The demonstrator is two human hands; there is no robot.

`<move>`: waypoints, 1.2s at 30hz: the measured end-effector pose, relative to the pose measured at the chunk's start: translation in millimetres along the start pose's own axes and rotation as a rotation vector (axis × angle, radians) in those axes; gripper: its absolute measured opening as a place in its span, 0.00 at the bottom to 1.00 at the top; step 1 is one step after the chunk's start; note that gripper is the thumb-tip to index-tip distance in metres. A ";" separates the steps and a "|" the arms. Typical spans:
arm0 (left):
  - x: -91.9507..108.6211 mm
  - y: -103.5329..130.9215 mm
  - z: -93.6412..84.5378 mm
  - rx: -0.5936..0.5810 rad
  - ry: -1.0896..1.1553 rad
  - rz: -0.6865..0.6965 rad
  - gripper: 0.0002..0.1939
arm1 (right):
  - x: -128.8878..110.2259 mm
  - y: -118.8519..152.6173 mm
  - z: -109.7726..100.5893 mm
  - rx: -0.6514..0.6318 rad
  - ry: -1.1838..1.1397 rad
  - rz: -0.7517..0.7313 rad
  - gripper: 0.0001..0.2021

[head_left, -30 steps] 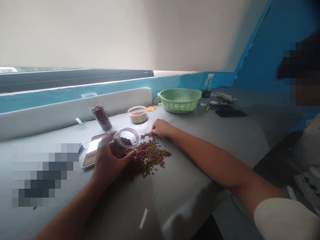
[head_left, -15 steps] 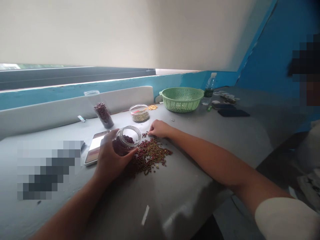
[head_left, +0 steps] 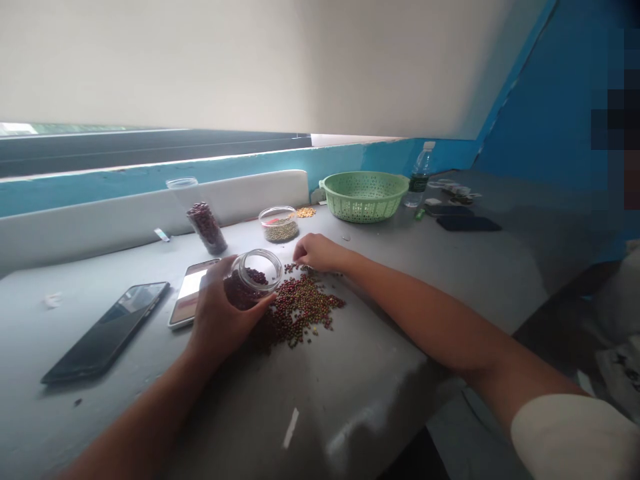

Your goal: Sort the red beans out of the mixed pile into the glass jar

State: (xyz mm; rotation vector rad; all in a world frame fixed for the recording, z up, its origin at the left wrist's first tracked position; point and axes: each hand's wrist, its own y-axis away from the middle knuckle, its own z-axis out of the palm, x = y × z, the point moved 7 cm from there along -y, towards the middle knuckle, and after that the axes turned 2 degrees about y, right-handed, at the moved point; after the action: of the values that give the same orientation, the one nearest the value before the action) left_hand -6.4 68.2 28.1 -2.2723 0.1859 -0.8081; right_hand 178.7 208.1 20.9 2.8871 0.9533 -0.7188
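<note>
My left hand point(head_left: 223, 303) is wrapped round a clear jar point(head_left: 261, 268), which tilts with its mouth toward the pile and has dark red beans point(head_left: 243, 287) inside. Right beside the jar, a pile of mixed red and green beans point(head_left: 303, 307) is spread on the grey table. At the pile's far edge is my right hand point(head_left: 317, 253), fingers pinched together close to a few loose beans. Whether a bean is between those fingertips is hidden. Behind them stands a round clear tub point(head_left: 280, 230) of small green beans.
A tall clear jar of dark beans point(head_left: 207, 227) stands back left. Two phones, one black point(head_left: 105, 333) and one pale-edged point(head_left: 187, 293), lie left. Yellow kernels point(head_left: 306, 213), a green basket point(head_left: 365, 200) and a water bottle point(head_left: 417, 179) are along the back. Dark flat objects point(head_left: 469, 224) lie right.
My right hand has shifted slightly left and away from me at the pile's far edge, fingers still pinched. My left hand keeps the jar in nearly the same place.
</note>
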 end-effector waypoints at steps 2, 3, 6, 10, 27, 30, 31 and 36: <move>0.6 -0.1 -0.5 0.001 0.001 0.000 0.44 | 0.6 -1.2 5.0 -0.026 0.009 -0.010 0.06; 1.0 -0.3 -0.7 0.002 0.001 0.002 0.44 | 1.3 -1.8 6.8 -0.031 0.017 -0.009 0.06; 2.1 -1.3 -1.2 0.008 0.001 0.013 0.45 | 2.8 -3.1 10.8 -0.038 0.047 -0.004 0.06; 2.4 -2.5 -1.5 0.016 -0.003 0.023 0.46 | 1.0 -3.9 13.6 -0.045 0.092 0.005 0.06; 0.4 -1.2 0.6 0.003 -0.008 0.023 0.46 | -2.0 -1.2 6.5 -0.026 0.174 -0.033 0.09; 1.7 -0.8 -0.1 0.000 -0.005 0.028 0.45 | -2.4 -1.1 11.1 -0.053 0.182 -0.051 0.07; 2.0 -0.8 -0.2 -0.001 -0.005 0.029 0.45 | -2.9 -1.1 12.4 -0.057 0.185 -0.056 0.08; 0.9 -1.0 0.0 0.011 -0.007 0.041 0.46 | -4.3 -1.3 14.8 -0.077 0.196 -0.062 0.08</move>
State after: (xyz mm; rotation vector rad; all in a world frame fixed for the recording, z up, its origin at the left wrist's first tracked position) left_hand -5.8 68.6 29.3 -2.2533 0.2238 -0.7772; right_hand 168.7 204.4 9.7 2.9123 1.0689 -0.3973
